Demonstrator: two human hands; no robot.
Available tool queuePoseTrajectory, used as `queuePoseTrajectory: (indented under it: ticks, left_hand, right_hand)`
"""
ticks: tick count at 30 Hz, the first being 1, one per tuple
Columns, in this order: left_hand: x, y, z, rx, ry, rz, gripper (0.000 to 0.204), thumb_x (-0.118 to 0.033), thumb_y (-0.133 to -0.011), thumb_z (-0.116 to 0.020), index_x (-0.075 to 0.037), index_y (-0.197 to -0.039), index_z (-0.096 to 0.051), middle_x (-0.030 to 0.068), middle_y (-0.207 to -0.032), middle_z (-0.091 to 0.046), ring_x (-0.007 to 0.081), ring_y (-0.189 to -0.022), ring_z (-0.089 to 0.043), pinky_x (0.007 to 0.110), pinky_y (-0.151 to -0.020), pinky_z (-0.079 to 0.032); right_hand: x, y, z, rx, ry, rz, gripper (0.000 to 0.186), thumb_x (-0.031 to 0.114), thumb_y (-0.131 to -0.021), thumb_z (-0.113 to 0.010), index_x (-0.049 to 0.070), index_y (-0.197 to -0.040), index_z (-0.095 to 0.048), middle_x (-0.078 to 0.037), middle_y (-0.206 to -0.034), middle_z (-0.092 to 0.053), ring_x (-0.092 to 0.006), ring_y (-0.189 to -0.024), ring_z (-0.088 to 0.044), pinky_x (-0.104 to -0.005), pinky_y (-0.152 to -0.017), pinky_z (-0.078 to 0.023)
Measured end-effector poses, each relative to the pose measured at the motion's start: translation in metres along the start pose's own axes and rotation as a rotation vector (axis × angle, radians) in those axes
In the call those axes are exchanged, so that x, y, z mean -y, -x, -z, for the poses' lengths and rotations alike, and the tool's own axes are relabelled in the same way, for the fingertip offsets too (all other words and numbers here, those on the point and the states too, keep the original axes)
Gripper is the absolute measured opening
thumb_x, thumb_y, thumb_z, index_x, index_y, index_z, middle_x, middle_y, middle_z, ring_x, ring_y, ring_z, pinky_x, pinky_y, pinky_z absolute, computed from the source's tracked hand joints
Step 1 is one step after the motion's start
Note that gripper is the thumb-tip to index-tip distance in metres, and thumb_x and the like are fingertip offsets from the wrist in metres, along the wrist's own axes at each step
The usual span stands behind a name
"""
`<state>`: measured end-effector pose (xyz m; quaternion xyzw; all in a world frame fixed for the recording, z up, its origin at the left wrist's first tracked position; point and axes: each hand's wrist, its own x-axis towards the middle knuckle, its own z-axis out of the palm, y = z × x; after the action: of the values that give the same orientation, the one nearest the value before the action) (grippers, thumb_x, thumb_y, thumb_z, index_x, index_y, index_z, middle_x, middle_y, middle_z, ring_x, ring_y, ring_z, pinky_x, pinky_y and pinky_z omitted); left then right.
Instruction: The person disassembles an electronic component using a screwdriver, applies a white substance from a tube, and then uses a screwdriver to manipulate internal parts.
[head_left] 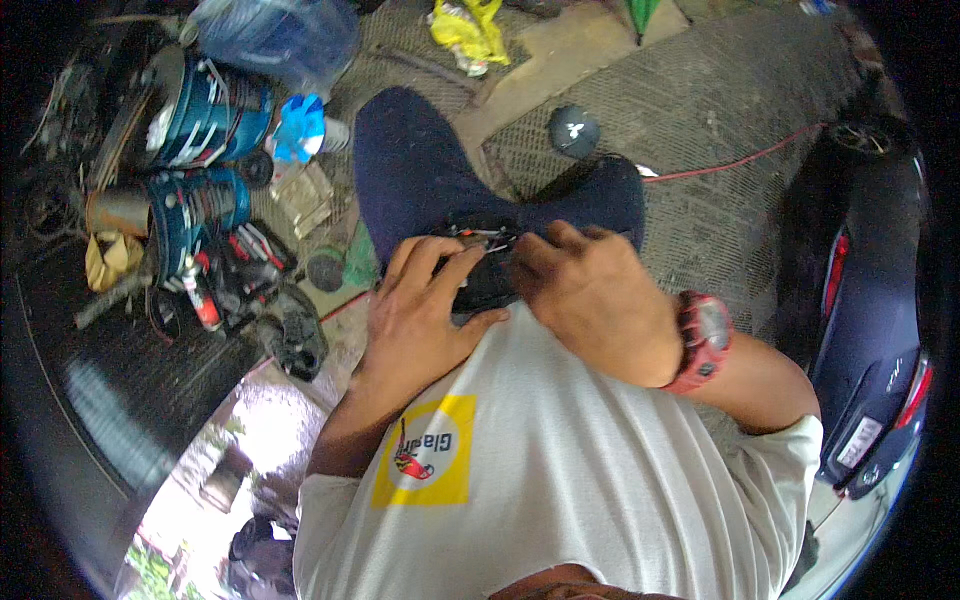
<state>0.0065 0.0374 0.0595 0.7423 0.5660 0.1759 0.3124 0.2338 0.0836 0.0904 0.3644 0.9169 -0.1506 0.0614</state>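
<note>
I have a black object in my lap, between my thighs in dark blue trousers, with a thin shiny piece and a small orange bit along its far edge. My left hand grips the black object from the left, fingers bent over it. Over its right part, my right hand, with a red watch at the wrist, is curled with fingertips together; what they pinch is hidden and slightly blurred.
Teal buckets, dark parts and tools crowd the floor at left. A blue glove, yellow bag and round dark object lie ahead. A red hose crosses the patterned floor. A dark car appears at right.
</note>
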Motion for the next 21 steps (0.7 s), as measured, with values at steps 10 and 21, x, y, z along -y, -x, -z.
queuePoseTrajectory:
  ticks: [10, 21]
  left_hand:
    - [0.002, 0.019, -0.005, -0.025, 0.021, 0.021, 0.069, -0.037, -0.075, -0.101, -0.009, -0.134, -0.077, 0.0115, -0.127, -0.069, 0.0361, -0.124, -0.065, 0.050, -0.104, -0.057]
    - [0.005, 0.002, -0.004, -0.018, 0.046, 0.036, 0.068, -0.025, -0.074, -0.101, -0.005, -0.130, -0.069, 0.0150, -0.128, -0.066, 0.0392, -0.125, -0.064, 0.051, -0.107, -0.054]
  right_hand:
    - [-0.044, -0.033, 0.007, 0.191, -0.512, 0.190, 0.013, 0.003, -0.088, -0.074, 0.002, -0.099, -0.080, -0.019, -0.099, -0.077, -0.0433, -0.096, -0.077, -0.0520, -0.082, -0.062]
    - [0.009, -0.002, 0.003, 0.011, -0.271, -0.069, 0.019, 0.013, -0.093, -0.069, 0.005, -0.109, -0.076, -0.016, -0.113, -0.075, -0.0334, -0.087, -0.081, -0.0449, -0.069, -0.064]
